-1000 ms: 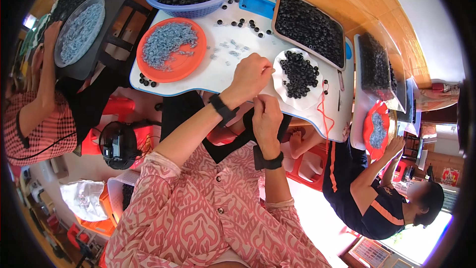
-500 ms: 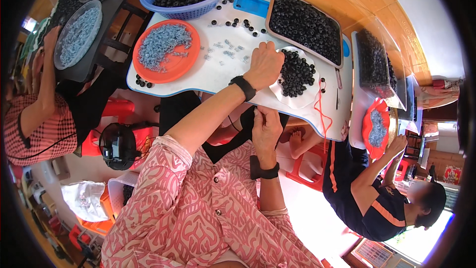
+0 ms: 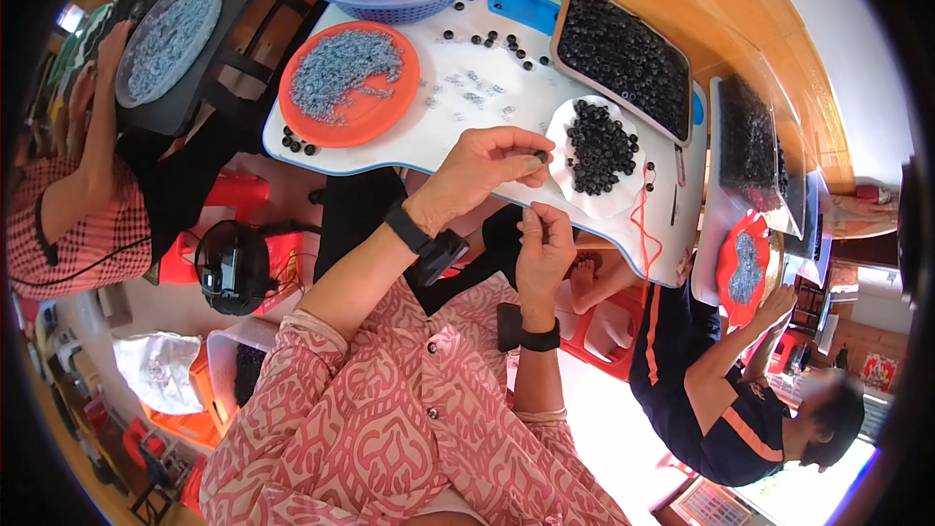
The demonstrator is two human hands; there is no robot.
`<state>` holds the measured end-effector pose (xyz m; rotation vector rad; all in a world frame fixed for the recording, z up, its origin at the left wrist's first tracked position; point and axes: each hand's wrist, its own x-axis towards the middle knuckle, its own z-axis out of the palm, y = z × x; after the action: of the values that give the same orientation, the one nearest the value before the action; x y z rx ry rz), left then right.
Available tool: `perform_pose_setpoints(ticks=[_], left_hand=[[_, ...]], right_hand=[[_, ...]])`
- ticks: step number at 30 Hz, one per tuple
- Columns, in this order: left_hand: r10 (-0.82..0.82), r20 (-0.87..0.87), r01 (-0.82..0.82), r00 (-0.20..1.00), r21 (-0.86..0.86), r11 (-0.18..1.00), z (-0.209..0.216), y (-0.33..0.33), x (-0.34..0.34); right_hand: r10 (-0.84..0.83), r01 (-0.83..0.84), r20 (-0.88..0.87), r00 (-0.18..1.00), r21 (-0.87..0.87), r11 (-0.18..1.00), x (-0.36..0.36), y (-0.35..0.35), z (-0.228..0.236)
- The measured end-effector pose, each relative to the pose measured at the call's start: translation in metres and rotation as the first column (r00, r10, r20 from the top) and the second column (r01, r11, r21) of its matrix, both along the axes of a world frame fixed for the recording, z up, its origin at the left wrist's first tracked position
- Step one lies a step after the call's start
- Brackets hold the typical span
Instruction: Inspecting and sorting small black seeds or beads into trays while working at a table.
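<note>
My left hand [image 3: 487, 170] is closed in a pinch on a black bead [image 3: 542, 157], just above the table's near edge. Beside it, to the right, lies a white scalloped plate [image 3: 577, 197] with a heap of black beads [image 3: 600, 148]. My right hand [image 3: 546, 251] hangs below the edge, thumb and fingers pressed together; whatever they hold, if anything, is too small to make out. Left of my hands, an orange plate [image 3: 394, 120] bears small clear-bluish pieces [image 3: 341, 68], with several similar pieces loose on the white table [image 3: 390, 158].
A metal tray [image 3: 623, 49] of black beads stands at the back right. Behind the orange plate is a blue basket [image 3: 399, 2]. A blue tray [image 3: 523, 8] and loose beads lie near the back. A red cord [image 3: 645, 234] trails over the right edge. Co-workers sit left and right.
My left hand has drawn back from the bead heap toward me, now with a bead in its fingertips. My right hand has shifted slightly right, still pinched. The view has turned a little.
</note>
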<state>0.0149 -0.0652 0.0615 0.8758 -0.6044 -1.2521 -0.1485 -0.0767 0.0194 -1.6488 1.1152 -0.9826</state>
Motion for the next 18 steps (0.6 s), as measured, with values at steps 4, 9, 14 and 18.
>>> perform_pose_setpoints(ticks=[4,9,14,18], left_hand=[[-0.022,-0.231,0.01,0.973,-0.054,0.998,-0.008,0.024,-0.001],[-0.037,-0.404,-0.002,0.914,-0.096,0.995,-0.018,0.043,0.001],[-0.067,-0.48,0.005,0.875,-0.131,0.991,-0.035,0.054,0.0],[-0.045,-0.508,-0.02,0.86,-0.12,0.993,-0.041,0.059,-0.002]], right_hand=[[0.009,-0.013,0.062,0.998,0.078,0.997,0.006,0.003,0.016],[0.039,-0.052,0.137,0.99,0.088,0.995,0.017,0.008,0.035],[0.071,-0.085,0.166,0.984,0.08,0.993,0.026,0.014,0.045],[0.114,-0.122,0.156,0.981,0.041,0.992,0.031,0.013,0.042]])
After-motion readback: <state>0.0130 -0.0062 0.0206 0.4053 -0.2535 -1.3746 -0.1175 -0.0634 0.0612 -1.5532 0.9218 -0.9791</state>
